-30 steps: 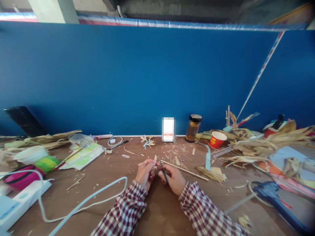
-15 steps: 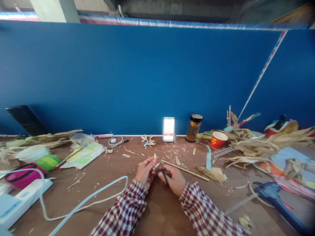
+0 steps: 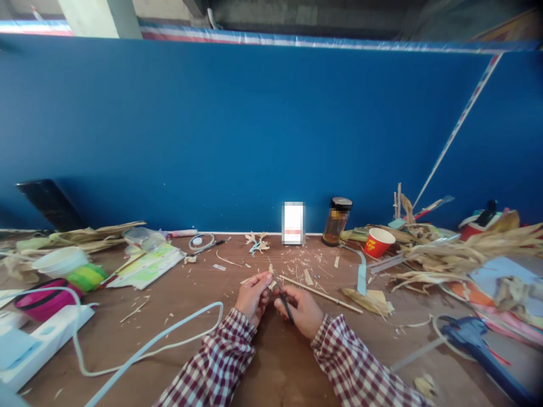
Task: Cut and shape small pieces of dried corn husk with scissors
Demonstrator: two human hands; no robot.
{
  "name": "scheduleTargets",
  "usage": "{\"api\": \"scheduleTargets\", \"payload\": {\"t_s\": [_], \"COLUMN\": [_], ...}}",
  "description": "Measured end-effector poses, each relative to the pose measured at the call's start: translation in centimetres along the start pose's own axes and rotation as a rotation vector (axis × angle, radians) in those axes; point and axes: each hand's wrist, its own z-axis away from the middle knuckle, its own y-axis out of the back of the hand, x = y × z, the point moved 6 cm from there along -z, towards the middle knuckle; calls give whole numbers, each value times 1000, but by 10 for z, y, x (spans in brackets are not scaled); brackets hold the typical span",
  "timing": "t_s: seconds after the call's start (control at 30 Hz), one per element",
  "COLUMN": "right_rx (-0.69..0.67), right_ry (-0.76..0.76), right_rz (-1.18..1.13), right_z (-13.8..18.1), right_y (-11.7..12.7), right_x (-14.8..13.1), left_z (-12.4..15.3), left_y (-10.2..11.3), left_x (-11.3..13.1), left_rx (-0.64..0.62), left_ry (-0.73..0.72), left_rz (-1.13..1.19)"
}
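Note:
Between the fingertips of my left hand [image 3: 253, 298] is a small pale piece of corn husk [image 3: 271, 273], pinched with its tip pointing away from me. My right hand [image 3: 302, 310] grips dark scissors [image 3: 285, 305], whose blades lie against the right side of the husk piece. Past my hands, a small figure of cut husk [image 3: 257, 244] with a light blue middle lies near the wall. A thin pale stick [image 3: 324, 295] rests on the table to the right of my fingers, and husk scraps [image 3: 307, 277] are scattered beyond it.
On the right are a red paper cup [image 3: 379, 244], a lidded jar [image 3: 337, 223], a heap of dry husks [image 3: 449, 257] and a blue glue gun [image 3: 479, 345]. A white cable [image 3: 156, 333] loops across the left, by a power strip [image 3: 51, 342]. A blue partition [image 3: 237, 130] closes the back.
The view has shifted slightly. The husk piece in my left fingers looks turned a little, and the scissors stay beside it in my right hand.

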Motion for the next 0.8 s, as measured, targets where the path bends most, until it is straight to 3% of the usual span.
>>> {"api": "scheduleTargets", "payload": {"t_s": [0.8], "right_rx": [1], "right_ry": [-41], "right_rz": [-54], "right_z": [1], "right_y": [0], "right_x": [1], "left_z": [0], "left_y": [-1], "left_x": [-1], "left_rx": [-30], "left_ry": [25], "left_rz": [10]}}
